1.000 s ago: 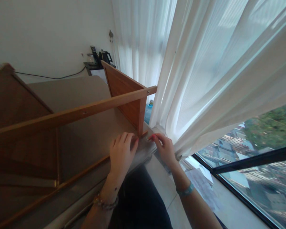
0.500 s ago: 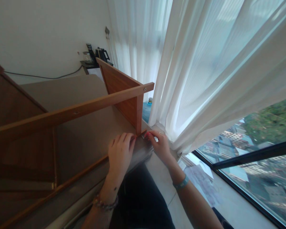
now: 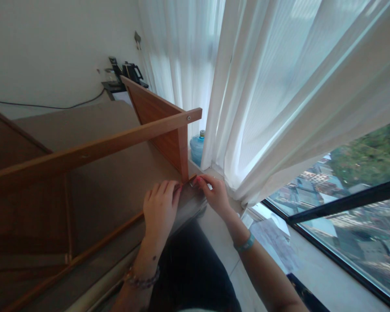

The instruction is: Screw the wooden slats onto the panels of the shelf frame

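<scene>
A wooden furniture frame [image 3: 130,138] with panelled ends rests on a beige, padded surface [image 3: 117,182]. Its lower rail [image 3: 117,236] runs along the edge nearest me. My left hand [image 3: 160,206] is closed around this rail close to the corner, thumb toward the right; its fingertips are partly hidden. Just right of it, my right hand [image 3: 212,190] pinches a small, thin metal piece [image 3: 191,183] at the rail's end, below the upright corner post [image 3: 183,156]. The metal piece is too small to identify. A bolt head [image 3: 189,118] shows in the upper rail's end.
A blue water bottle [image 3: 197,147] stands on the floor behind the corner. White curtains [image 3: 247,108] hang along the right, above a window [image 3: 351,216]. A black kettle [image 3: 132,72] sits on a small stand at the back. Papers [image 3: 276,242] lie near the window.
The view has shifted slightly right, so the frame appears farther left and more of the water bottle shows. Both hands stay at the same corner, the right fingers slightly turned.
</scene>
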`<state>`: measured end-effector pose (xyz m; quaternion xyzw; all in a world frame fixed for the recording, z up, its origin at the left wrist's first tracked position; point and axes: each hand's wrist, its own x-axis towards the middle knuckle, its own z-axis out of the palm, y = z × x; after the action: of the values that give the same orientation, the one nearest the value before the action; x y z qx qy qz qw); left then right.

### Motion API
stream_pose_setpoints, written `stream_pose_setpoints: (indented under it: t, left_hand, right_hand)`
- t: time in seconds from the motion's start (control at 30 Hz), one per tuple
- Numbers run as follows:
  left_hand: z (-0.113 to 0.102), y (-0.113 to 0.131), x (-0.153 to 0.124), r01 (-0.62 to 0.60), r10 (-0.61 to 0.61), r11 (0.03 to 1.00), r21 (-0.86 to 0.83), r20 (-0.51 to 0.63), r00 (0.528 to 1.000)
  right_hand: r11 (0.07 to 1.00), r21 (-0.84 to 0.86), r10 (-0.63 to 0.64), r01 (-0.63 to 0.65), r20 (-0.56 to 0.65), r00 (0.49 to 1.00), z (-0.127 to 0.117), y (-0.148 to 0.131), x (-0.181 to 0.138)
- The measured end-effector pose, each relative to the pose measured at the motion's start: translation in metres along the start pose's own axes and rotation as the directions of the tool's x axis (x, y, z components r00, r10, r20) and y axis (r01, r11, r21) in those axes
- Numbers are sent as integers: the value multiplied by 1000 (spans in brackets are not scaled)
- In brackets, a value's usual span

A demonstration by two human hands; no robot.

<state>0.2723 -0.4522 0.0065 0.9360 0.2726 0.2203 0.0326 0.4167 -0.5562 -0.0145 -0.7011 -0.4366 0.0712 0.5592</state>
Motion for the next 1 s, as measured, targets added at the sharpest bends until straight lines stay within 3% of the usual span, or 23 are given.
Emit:
stream_pose_setpoints:
  t: [0.57,1.0]
  left_hand:
    - [-1,1,-1,-10,10,1000,22,11,1000]
    - [0,0,-1,-2,1,999,35,29,1000]
  right_hand:
    - [999,40,29,-28,-33,999,5,0,0]
    - [977,205,74,-67,-29,997,5,5,5]
